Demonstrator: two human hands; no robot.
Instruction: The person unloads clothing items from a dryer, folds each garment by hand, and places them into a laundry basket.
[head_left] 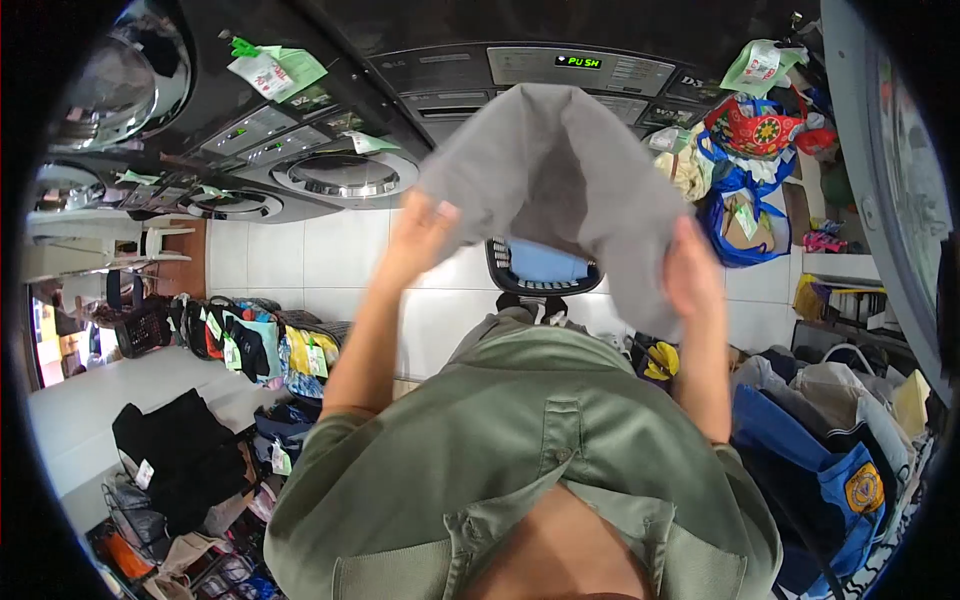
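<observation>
A plain grey cloth (600, 170) is stretched between my hands in front of my chest, arched upward and sagging open in the middle. My left hand (422, 232) grips its left edge, fingers closed on the fabric. On the other side my right hand (692, 272) holds the right edge, slightly blurred by motion. Whether the cloth is a garment or a sheet I cannot tell. Below it, on the floor by my feet, stands a black laundry basket (545, 286) with a light blue folded cloth (548, 262) inside, partly hidden by the grey fabric.
Dark washing machines (430, 70) line the front and left, one showing a lit PUSH display (578, 62). Blue bags (745, 240) of laundry sit at the right front. Clothes with tags (265, 345) are piled at left, more bags (800, 420) at right. White tiles (345, 245) cover the floor.
</observation>
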